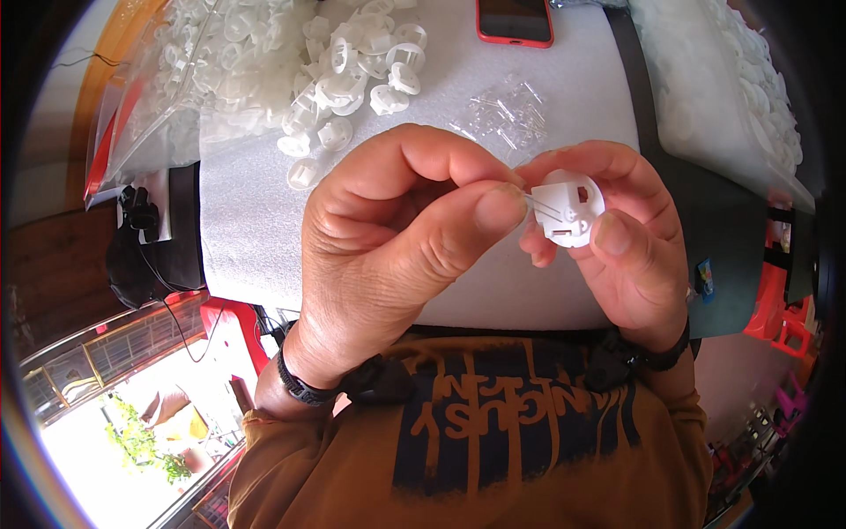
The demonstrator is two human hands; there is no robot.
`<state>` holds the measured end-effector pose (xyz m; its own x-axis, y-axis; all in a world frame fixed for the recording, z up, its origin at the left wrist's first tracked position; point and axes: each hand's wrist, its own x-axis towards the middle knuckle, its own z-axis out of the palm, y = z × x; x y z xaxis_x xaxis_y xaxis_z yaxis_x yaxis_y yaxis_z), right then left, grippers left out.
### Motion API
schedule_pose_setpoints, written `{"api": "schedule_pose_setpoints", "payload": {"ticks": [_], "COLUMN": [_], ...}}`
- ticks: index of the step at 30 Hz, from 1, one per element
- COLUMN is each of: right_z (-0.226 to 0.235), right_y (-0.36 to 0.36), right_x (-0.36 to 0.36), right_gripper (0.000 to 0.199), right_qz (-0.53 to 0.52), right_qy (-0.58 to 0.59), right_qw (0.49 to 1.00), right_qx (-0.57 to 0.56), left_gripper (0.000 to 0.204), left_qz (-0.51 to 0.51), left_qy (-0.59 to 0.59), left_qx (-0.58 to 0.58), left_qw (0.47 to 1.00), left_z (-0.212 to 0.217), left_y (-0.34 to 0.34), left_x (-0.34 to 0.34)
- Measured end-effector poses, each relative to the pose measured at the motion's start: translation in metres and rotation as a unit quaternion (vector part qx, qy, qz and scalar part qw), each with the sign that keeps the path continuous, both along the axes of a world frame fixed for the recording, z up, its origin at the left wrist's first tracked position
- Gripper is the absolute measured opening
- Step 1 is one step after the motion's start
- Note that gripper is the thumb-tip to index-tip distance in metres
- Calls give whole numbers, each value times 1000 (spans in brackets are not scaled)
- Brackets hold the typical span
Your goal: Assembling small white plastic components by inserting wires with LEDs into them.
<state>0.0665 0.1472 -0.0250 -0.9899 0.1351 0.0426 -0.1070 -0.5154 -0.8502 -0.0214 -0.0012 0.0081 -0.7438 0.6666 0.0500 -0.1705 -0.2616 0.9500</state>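
My right hand [639, 234] holds a white round plastic part [573, 212] between thumb and fingers, over the front of the table. The part has a raised block, small slots and little studs on its face. Against its left side, my left hand [397, 220] pinches a small piece with thin wire legs [546, 210] between thumb and forefinger. The legs lie across the block; the rest of that piece is hidden by the fingertips. Just beyond the hands, a small heap of clear pieces with thin metal legs [507, 115] lies on the white foam sheet [256, 238].
Loose white plastic parts [344, 66] spread at the back left, beside a clear bag full of them [220, 62]. Another filled plastic bag [731, 97] stands at the right. A phone in a red case [515, 22] lies at the back. A black device with cables [137, 238] hangs at left.
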Motion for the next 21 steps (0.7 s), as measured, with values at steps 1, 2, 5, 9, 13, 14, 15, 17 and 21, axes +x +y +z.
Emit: {"api": "schedule_pose_setpoints", "payload": {"ticks": [1, 2, 5, 9, 13, 14, 15, 17, 21], "right_z": [0, 0, 0, -1, -2, -2, -2, -2, -2], "right_y": [0, 0, -2, -3, -3, -4, -4, -4, -4], "right_x": [0, 1, 0, 0, 0, 0, 0, 0, 0], "right_gripper": [43, 42, 42, 41, 41, 41, 41, 41, 41], "right_qz": [0, 0, -6, -12, -9, -11, -11, -14, -17], "right_qy": [0, 0, 7, 11, 17, 14, 14, 15, 13], "right_qw": [1000, 1000, 1000, 1000, 1000, 1000, 1000, 1000, 1000], "right_qx": [-1, -1, -9, -12, -6, -6, -6, -12, -13], "left_gripper": [17, 17, 17, 16, 15, 15, 15, 14, 12], "left_qz": [-4, -4, -7, -1, 5, 5, 5, 5, 4], "left_qy": [8, 8, 18, 38, 45, 45, 46, 47, 74], "left_qx": [10, 10, 4, -6, -9, -9, -6, -3, -14], "left_qw": [1000, 1000, 1000, 999, 999, 999, 999, 999, 997], "left_z": [-1, -1, -1, -1, -2, -2, -2, -2, -2], "left_y": [0, 1, 1, 2, 2, 2, 2, 3, 2], "left_x": [0, 0, 1, 3, 3, 3, 3, 3, 2]}}
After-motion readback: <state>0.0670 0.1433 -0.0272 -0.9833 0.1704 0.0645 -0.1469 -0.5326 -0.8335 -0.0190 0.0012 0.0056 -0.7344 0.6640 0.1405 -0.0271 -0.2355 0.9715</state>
